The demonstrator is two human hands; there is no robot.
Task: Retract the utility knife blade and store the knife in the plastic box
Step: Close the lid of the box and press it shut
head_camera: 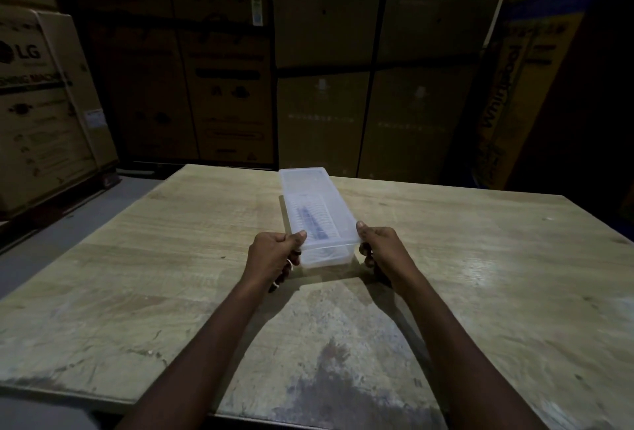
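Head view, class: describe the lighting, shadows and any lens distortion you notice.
Head view: dim overall, with the cardboard boxes behind nearly lost in darkness; light falls on the table, giving a glossy patch at right; forearm shadows fan beneath the plastic box; wide-angle lens bows the table edges.

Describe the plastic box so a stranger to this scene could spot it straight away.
Start at the wooden table in front of the stacked cardboard cartons. At its middle, the left hand and right hand grip the near end of the plastic box. It alone is translucent, lidded, with a bluish shape inside.
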